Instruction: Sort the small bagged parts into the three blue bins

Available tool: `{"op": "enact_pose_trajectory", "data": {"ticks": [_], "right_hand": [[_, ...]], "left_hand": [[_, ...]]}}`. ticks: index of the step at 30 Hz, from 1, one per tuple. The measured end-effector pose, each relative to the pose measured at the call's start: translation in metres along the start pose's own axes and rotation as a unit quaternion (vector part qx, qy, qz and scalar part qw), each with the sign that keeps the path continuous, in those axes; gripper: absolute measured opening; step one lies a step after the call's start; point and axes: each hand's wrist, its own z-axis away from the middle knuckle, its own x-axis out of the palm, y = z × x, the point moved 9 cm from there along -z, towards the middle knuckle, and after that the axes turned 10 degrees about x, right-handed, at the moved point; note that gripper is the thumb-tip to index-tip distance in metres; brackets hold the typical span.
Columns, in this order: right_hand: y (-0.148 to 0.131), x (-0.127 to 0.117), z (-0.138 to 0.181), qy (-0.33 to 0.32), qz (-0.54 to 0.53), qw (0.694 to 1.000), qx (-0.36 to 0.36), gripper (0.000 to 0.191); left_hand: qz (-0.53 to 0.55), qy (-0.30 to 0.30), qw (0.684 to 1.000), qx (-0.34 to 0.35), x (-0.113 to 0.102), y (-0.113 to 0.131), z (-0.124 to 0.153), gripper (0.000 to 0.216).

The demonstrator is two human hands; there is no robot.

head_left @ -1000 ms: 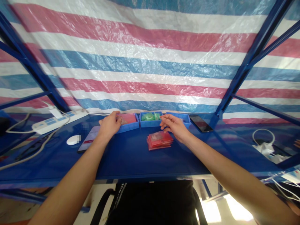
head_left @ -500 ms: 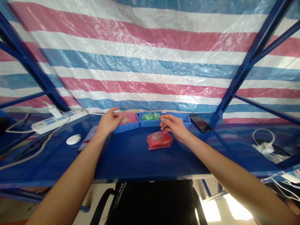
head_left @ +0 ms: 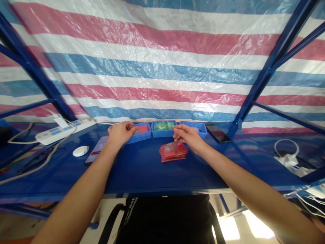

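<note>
My left hand (head_left: pixel 121 133) is at the near-left side of the left blue bin (head_left: pixel 140 136), thumb and fingertips pinched together over its edge. Whatever is between those fingertips is too small or hidden to name. Red flat packets (head_left: pixel 142 129) lie in that bin. My right hand (head_left: pixel 187 136) hovers in front of the right blue bin (head_left: pixel 200 128), its fingers curled in towards the thumb; I cannot make out anything in them. Just below it, a loose stack of red, shiny flat packets (head_left: pixel 173 152) lies on the blue table (head_left: pixel 142 173).
Between the outer bins stands a middle blue bin (head_left: pixel 164 134) with green packets (head_left: pixel 162 125). A dark phone (head_left: pixel 217 133) lies to the right. On the left are another phone (head_left: pixel 98 149), a white mouse (head_left: pixel 80 151) and a power strip (head_left: pixel 66 131) with cables.
My left hand has lowered and drawn slightly left at the left bin, its fingers closing into a pinch. The right hand and the red stack have hardly moved.
</note>
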Motion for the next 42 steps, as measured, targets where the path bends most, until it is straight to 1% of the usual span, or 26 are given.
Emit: {"op": "enact_pose_trajectory", "data": {"ticks": [3, 5, 6, 8, 10, 12, 13, 15, 16, 18, 20, 22, 23, 25, 29, 32, 35, 38, 42], "right_hand": [[-0.002, 0.001, 0.001, 0.003, 0.052, 0.998, -0.024, 0.044], [-0.010, 0.002, 0.006, 0.012, 0.134, 0.988, -0.075, 0.039], [-0.016, 0.004, 0.010, 0.016, 0.187, 0.976, -0.111, 0.035], [-0.029, 0.015, 0.022, 0.006, 0.296, 0.936, -0.189, 0.029], [-0.035, 0.030, 0.034, -0.042, 0.380, 0.890, -0.249, 0.026], [-0.034, 0.044, 0.042, -0.100, 0.437, 0.851, -0.274, 0.028], [-0.031, 0.049, 0.044, -0.121, 0.457, 0.837, -0.275, 0.029], [-0.027, 0.054, 0.045, -0.146, 0.486, 0.819, -0.268, 0.032], [-0.025, 0.054, 0.045, -0.150, 0.492, 0.815, -0.266, 0.033], [-0.024, 0.054, 0.045, -0.154, 0.495, 0.814, -0.264, 0.037], [-0.024, 0.053, 0.045, -0.160, 0.491, 0.814, -0.267, 0.040], [-0.024, 0.052, 0.046, -0.165, 0.484, 0.816, -0.271, 0.036], [-0.025, 0.051, 0.046, -0.166, 0.479, 0.818, -0.273, 0.032], [-0.026, 0.050, 0.046, -0.166, 0.467, 0.824, -0.274, 0.025], [-0.026, 0.049, 0.045, -0.177, 0.451, 0.832, -0.270, 0.022], [-0.023, 0.049, 0.043, -0.173, 0.462, 0.828, -0.266, 0.028], [-0.020, 0.048, 0.039, -0.167, 0.472, 0.826, -0.261, 0.025], [-0.020, 0.047, 0.038, -0.166, 0.469, 0.827, -0.261, 0.018], [-0.024, 0.046, 0.039, -0.157, 0.453, 0.837, -0.263, 0.017]], "left_hand": [[-0.033, 0.036, 0.998, 0.033, -0.009, 0.010, 0.003, 0.030], [-0.036, 0.063, 0.996, 0.047, -0.015, 0.014, 0.005, 0.030], [-0.031, 0.069, 0.996, 0.057, -0.016, 0.016, 0.006, 0.031], [-0.008, 0.062, 0.994, 0.091, -0.015, 0.025, 0.008, 0.034], [0.024, 0.037, 0.989, 0.138, -0.010, 0.040, 0.011, 0.037], [0.044, 0.022, 0.982, 0.182, -0.006, 0.061, 0.019, 0.036], [0.051, 0.029, 0.977, 0.207, -0.007, 0.074, 0.024, 0.035], [0.089, 0.042, 0.961, 0.259, -0.008, 0.102, 0.036, 0.034], [0.121, 0.042, 0.951, 0.281, -0.008, 0.117, 0.043, 0.033], [0.177, 0.019, 0.930, 0.322, -0.004, 0.144, 0.057, 0.030], [0.197, -0.005, 0.910, 0.365, 0.000, 0.169, 0.070, 0.027], [0.207, -0.029, 0.894, 0.397, 0.004, 0.185, 0.080, 0.026], [0.213, -0.038, 0.889, 0.404, 0.005, 0.189, 0.083, 0.026], [0.225, -0.053, 0.884, 0.406, 0.006, 0.192, 0.085, 0.027], [0.226, -0.072, 0.892, 0.384, 0.010, 0.184, 0.082, 0.029], [0.218, -0.081, 0.897, 0.376, 0.015, 0.179, 0.080, 0.030], [0.213, -0.088, 0.896, 0.379, 0.019, 0.179, 0.081, 0.032], [0.211, -0.090, 0.895, 0.382, 0.020, 0.180, 0.081, 0.033], [0.216, -0.080, 0.898, 0.374, 0.016, 0.179, 0.080, 0.032]]}}
